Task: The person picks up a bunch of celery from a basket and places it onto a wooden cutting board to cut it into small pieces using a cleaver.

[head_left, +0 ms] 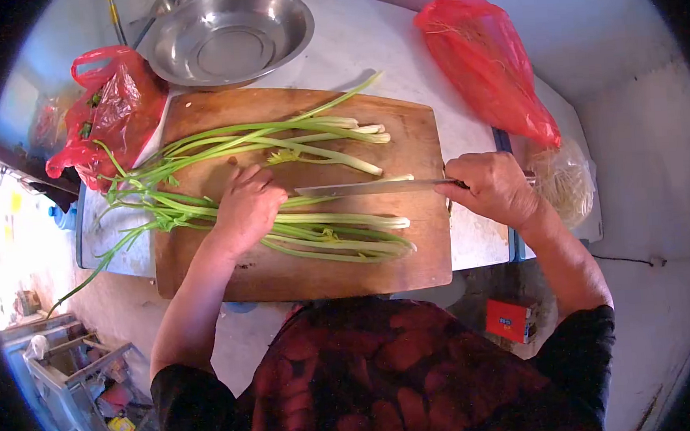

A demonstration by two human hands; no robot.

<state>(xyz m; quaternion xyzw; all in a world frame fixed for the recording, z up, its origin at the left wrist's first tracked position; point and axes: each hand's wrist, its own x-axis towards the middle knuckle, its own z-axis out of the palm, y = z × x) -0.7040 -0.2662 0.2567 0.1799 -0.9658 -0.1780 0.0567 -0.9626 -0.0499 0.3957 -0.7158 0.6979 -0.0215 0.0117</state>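
A kitchen knife [359, 188] is in my right hand [491, 183], its fingers wrapped round the handle at the right edge of the wooden cutting board [310, 282]. The blade points left, lying level across the nearer bunch of celery [345, 217]. My left hand [251, 201] presses on that bunch with curled fingers, just left of the knife tip; its fingertips are partly hidden. Beyond the blade lies a second bunch of celery [277, 133], pale stalk ends to the right and leafy ends to the left.
A steel basin [231, 37] stands behind the board. Red plastic bags lie at the back left [117, 103] and back right [486, 65] of the white table [476, 231]. A clear bag of pale strands [564, 186] sits beyond my right hand. Below is a red box [509, 320].
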